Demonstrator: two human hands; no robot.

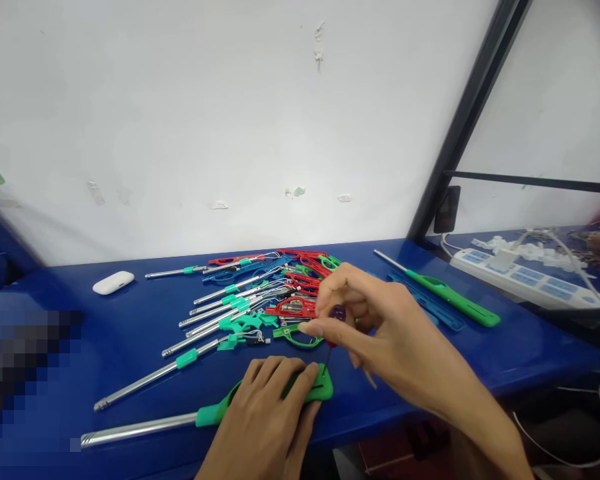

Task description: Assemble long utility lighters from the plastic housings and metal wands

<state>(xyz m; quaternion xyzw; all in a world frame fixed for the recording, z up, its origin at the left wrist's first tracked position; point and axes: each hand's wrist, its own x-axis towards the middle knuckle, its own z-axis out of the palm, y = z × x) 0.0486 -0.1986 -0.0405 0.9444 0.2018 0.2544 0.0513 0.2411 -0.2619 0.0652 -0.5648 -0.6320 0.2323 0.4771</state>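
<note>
Near the table's front edge, a green long-necked lighter (207,415) lies on its side, its metal tube pointing left. My left hand (267,417) is closed over its handle and presses it against the table. A screwdriver (337,312) with a dark, purplish-red handle is pinched in my right hand (385,327). It stands nearly upright, its thin shaft reaching down to the end of the green handle; whether a screw is under the tip is too small to tell. Just behind lie a green handle shell (300,341) and a red handle shell (291,307).
Several metal lighter tubes (183,360) with teal collars and wires lie at centre left. A whole green lighter (443,295) rests at right beside blue shells (445,313). Farther right is a white power strip (535,280). A white rounded case (113,283) sits at left on the blue table (130,347).
</note>
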